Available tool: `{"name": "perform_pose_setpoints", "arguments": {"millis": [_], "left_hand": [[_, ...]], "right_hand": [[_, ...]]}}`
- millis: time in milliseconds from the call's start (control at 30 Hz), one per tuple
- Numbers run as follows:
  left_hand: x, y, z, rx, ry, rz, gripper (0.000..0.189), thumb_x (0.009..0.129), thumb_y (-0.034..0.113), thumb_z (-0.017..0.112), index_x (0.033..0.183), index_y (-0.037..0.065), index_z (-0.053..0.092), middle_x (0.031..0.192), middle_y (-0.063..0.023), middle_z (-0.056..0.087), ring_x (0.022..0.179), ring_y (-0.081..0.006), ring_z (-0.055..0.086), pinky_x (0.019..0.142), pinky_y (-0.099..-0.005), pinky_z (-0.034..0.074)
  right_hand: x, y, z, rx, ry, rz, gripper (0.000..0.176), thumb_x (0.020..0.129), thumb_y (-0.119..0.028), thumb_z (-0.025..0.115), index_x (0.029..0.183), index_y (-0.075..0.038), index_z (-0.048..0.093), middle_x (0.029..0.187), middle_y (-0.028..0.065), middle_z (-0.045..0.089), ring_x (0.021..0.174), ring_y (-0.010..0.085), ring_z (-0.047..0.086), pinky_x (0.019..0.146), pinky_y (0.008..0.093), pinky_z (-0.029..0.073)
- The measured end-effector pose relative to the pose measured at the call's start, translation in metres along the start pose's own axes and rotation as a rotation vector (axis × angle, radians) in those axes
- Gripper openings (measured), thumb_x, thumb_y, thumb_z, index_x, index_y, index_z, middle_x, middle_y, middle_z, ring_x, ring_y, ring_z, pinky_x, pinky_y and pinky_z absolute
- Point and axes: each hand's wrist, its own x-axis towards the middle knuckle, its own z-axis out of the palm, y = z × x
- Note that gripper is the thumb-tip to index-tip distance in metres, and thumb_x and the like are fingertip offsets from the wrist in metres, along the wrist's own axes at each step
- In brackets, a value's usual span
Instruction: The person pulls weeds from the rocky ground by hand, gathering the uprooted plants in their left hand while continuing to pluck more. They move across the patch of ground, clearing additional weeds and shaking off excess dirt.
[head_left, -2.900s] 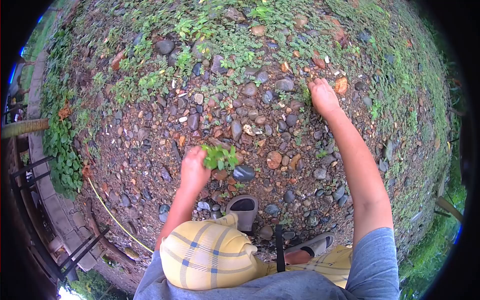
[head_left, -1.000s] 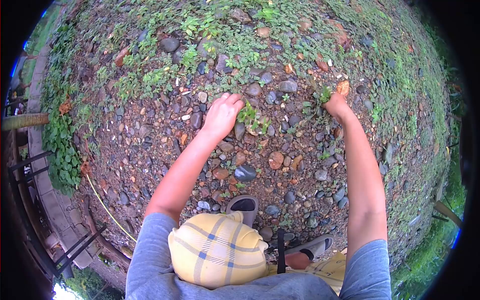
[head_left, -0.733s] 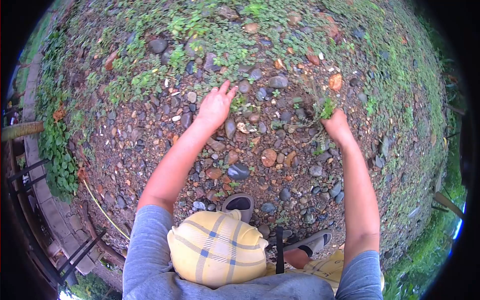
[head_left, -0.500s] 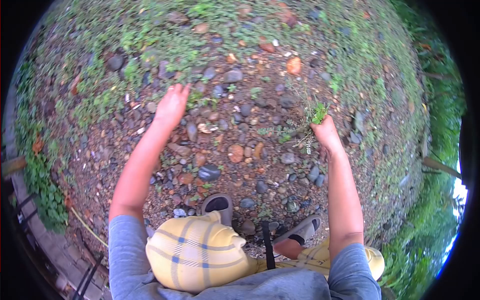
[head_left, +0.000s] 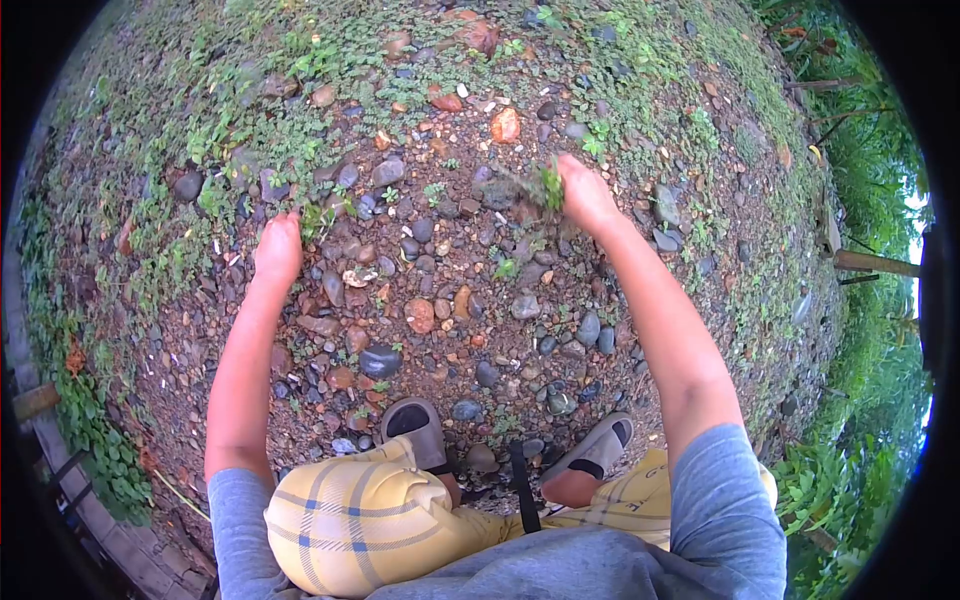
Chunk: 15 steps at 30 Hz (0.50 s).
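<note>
My right hand (head_left: 588,198) is closed around a bunch of weeds (head_left: 551,188), held over the stony soil. Leafy tops show beside its thumb, while the thin stems and roots to the left are smeared by motion. On the left, my left hand (head_left: 278,248) is closed low over the ground, knuckles up. A small green weed (head_left: 318,220) sticks out at its fingertips, and its lower end is hidden by the fingers. Pebbles and small stones lie between both hands, among them an orange stone (head_left: 506,125) and a round reddish stone (head_left: 419,316).
Low green ground cover (head_left: 400,95) spreads across the far ground. My sandalled feet (head_left: 415,430) stand on the pebbles near a dark stone (head_left: 380,361). Taller plants and a wooden post (head_left: 875,263) border the right; a paved edge (head_left: 95,510) runs along the left.
My right hand has moved forward and left with the bunch of weeds. My left hand has drawn back slightly, its fingers now closed at the small weed. The view has shifted right.
</note>
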Motion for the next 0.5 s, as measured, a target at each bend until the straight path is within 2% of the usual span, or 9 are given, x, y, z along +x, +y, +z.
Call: {"name": "perform_pose_setpoints", "arguments": {"millis": [67,133,200,267,333,500], "left_hand": [[-0.010,-0.002,-0.013,-0.030,-0.019,-0.028,0.017,0.076,-0.006,0.050,0.092,-0.002,0.056,0.093,-0.0221,0.060,0.088,-0.0371,0.061,0.077,-0.0434,0.051],[-0.023,-0.008,-0.019,-0.067,-0.037,-0.090,0.020,0.073,-0.008,0.052,0.092,-0.003,0.056,0.094,-0.0225,0.060,0.089,-0.0382,0.060,0.078,-0.0438,0.050],[-0.037,-0.016,-0.021,-0.156,0.040,-0.127,0.029,0.070,-0.009,0.055,0.098,-0.004,0.057,0.097,-0.0241,0.059,0.090,-0.0403,0.059,0.079,-0.0441,0.049],[-0.056,-0.022,-0.029,-0.195,0.110,-0.145,0.033,0.069,-0.008,0.057,0.102,-0.004,0.057,0.098,-0.0249,0.059,0.091,-0.0408,0.059,0.080,-0.0441,0.049],[-0.069,-0.033,-0.028,-0.206,0.120,-0.180,0.040,0.067,-0.009,0.057,0.106,-0.005,0.057,0.100,-0.0257,0.059,0.092,-0.0411,0.059,0.081,-0.0440,0.049],[-0.086,-0.034,-0.040,-0.233,0.135,-0.196,0.039,0.065,-0.011,0.053,0.103,-0.006,0.059,0.101,-0.0263,0.058,0.092,-0.0407,0.059,0.082,-0.0434,0.048]], "right_hand": [[0.018,0.009,-0.001,-0.128,0.072,0.032,0.027,0.081,-0.003,0.045,0.106,-0.003,0.057,0.123,0.0107,0.053,0.099,0.0338,0.059,0.088,0.0417,0.046],[0.040,0.031,0.012,-0.174,0.077,0.134,0.024,0.086,-0.007,0.040,0.103,0.000,0.057,0.115,0.0145,0.057,0.100,0.0327,0.059,0.088,0.0398,0.047],[0.056,0.053,0.025,-0.219,0.033,0.293,0.024,0.087,-0.008,0.039,0.101,0.000,0.057,0.110,0.0167,0.060,0.100,0.0322,0.059,0.086,0.0401,0.048],[0.056,0.054,0.009,-0.392,-0.066,0.298,0.022,0.089,-0.011,0.040,0.100,-0.001,0.057,0.101,0.0193,0.062,0.098,0.0322,0.061,0.081,0.0421,0.050],[0.056,0.074,0.018,-0.488,0.014,0.289,0.022,0.089,-0.012,0.040,0.099,-0.002,0.057,0.099,0.0188,0.063,0.095,0.0325,0.062,0.077,0.0429,0.052],[0.051,0.093,0.011,-0.449,-0.058,0.366,0.024,0.087,-0.008,0.041,0.096,0.000,0.061,0.099,0.0210,0.063,0.093,0.0347,0.062,0.082,0.0419,0.051]]}}
